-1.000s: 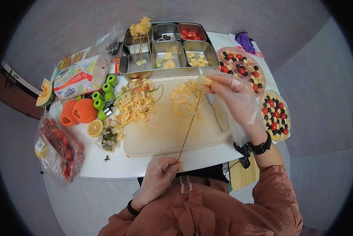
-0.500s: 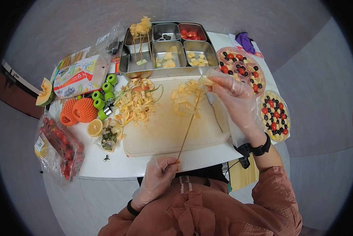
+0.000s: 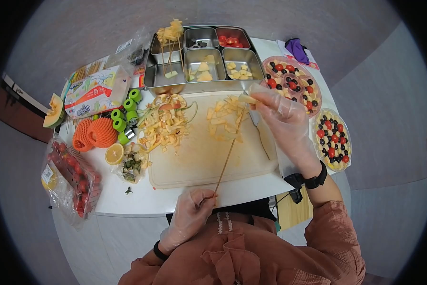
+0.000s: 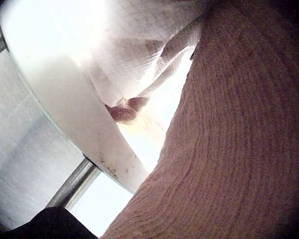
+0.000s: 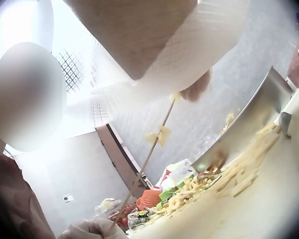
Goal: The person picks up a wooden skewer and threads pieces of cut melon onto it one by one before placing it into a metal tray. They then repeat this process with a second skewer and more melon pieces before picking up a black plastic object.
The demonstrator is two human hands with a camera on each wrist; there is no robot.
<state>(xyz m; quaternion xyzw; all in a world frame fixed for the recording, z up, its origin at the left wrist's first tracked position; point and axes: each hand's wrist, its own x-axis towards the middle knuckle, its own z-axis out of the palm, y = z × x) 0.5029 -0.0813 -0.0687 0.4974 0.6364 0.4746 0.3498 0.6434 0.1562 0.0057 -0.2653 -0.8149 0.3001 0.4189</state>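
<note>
Thin plastic gloves cover both hands. Near the table's front edge, my left hand grips the lower end of a long wooden skewer, which slants up and away over the cutting board. At its upper end my right hand pinches a pale fruit piece between thumb and fingers. In the right wrist view, another pale fruit piece is threaded partway down the skewer. A sleeve fills much of the left wrist view, where glare washes out the hand.
Sliced fruit, a heap of peelings and a knife lie on the board. Behind stands a steel tray with fruit compartments. Fruit platters line the right; packed tomatoes and half a lemon sit left.
My right hand has shifted very slightly toward me, and the fruit piece in its fingers has tilted a little. My left hand and the skewer's lower end stay put.
</note>
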